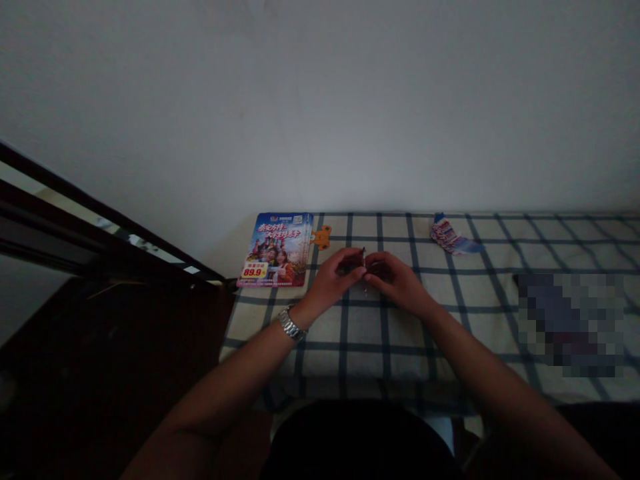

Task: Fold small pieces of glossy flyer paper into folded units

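My left hand [342, 268], with a silver watch [291, 323] on its wrist, meets my right hand [395, 279] above the checked cloth. The fingertips of both hands pinch a small, thin strip [365, 260] held upright between them. It looks pale with a dark tip, seen edge-on; its kind is too small and dim to make out. Left of my hands lies a printed leaflet [277, 250] with a blue top and a yellow price label. An orange-brown bear-shaped piece [321, 237] lies at the leaflet's right edge.
A checked cloth [320, 360] covers the surface up to the pale wall [350, 120]. Farther right sits a crumpled or pleated piece of printed paper [450, 237]. A blurred-out dark object [560, 323] lies near the right side. Dark railing [100, 207] stands at the left.
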`<state>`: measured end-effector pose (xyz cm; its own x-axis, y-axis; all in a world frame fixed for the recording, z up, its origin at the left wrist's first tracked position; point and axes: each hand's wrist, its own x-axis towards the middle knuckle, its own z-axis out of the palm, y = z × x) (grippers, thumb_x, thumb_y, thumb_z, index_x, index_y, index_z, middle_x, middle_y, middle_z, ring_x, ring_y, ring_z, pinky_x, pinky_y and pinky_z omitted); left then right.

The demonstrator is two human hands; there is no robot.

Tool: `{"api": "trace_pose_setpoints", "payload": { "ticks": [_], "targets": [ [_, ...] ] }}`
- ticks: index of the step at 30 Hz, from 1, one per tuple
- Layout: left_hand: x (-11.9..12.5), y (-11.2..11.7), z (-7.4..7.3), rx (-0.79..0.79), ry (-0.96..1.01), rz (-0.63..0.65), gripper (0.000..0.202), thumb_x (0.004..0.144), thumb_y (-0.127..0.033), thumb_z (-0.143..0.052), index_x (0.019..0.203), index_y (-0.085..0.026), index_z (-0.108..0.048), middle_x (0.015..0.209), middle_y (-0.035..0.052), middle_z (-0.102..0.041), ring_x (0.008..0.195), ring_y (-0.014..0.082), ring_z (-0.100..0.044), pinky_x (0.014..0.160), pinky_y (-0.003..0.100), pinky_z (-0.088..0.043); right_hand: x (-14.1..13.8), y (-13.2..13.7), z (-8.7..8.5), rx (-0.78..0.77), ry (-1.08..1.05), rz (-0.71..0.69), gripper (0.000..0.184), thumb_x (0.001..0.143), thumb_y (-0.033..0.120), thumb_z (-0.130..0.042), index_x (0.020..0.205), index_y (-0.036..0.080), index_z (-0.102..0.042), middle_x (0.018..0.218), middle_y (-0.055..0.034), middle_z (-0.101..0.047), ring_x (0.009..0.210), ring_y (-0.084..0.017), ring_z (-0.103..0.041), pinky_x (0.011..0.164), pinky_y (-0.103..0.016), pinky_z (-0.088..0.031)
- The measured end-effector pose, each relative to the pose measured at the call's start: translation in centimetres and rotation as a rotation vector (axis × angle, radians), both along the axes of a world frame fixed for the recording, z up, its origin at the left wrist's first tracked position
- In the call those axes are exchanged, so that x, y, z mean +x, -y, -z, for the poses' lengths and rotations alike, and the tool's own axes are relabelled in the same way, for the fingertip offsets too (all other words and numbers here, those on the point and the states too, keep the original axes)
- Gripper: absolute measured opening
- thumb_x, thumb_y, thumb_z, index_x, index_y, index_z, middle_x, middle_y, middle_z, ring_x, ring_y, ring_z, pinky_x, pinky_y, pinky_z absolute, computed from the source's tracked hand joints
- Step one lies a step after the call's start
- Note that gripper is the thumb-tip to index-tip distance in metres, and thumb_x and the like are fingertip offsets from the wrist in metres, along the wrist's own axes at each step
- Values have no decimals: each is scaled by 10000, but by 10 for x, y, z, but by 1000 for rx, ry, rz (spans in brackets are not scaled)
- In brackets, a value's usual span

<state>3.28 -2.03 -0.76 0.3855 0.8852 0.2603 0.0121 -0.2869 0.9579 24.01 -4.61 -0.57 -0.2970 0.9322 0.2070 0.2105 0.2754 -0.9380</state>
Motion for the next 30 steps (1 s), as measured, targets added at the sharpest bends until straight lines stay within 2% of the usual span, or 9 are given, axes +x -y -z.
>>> {"api": "trace_pose_setpoints", "payload": {
  "ticks": [10,17,19,24,30],
  "targets": [
    [-1,-3,9,-18,27,5,404,921,-415,-746,1258,-210,-656,1210,103,-723,1145,239,-702,1045,430,-553,0,0,1,-44,-21,-6,312,927,387,-726,1188,270,-602,1120,-64,-706,993,-228,-726,897,-408,-614],
    [-2,-2,5,-14,21,-13,365,930,-375,-718,1240,-191,-661,1190,102,-722,1128,239,-698,1047,426,-542,1,1,-1,-48,-18,3,258,959,358,-671,1185,255,-599,1125,-60,-707,980,-215,-721,868,-377,-599],
    [-2,-1,3,-11,16,-29,341,931,-345,-706,1233,-190,-668,1180,94,-726,1116,232,-700,1046,420,-542,2,1,0,-59,7,2,264,976,370,-642,1209,252,-600,1072,-54,-730,947,-209,-726,843,-365,-596],
    [-3,0,-1,-22,-10,-25,304,937,-321,-679,1215,-199,-686,1176,82,-736,1111,231,-705,1042,417,-548,5,1,2,-177,-50,-21,292,980,369,-613,1250,263,-576,912,-13,-752,767,-181,-727,720,-327,-600],
    [-5,-2,3,-8,-20,-4,297,948,-308,-651,1224,-208,-695,1197,83,-745,1126,239,-706,1033,422,-556,2,1,-2,-295,-213,-4,298,928,406,-670,1182,273,-589,932,-12,-745,798,-194,-742,722,-358,-649]
  ]
}}
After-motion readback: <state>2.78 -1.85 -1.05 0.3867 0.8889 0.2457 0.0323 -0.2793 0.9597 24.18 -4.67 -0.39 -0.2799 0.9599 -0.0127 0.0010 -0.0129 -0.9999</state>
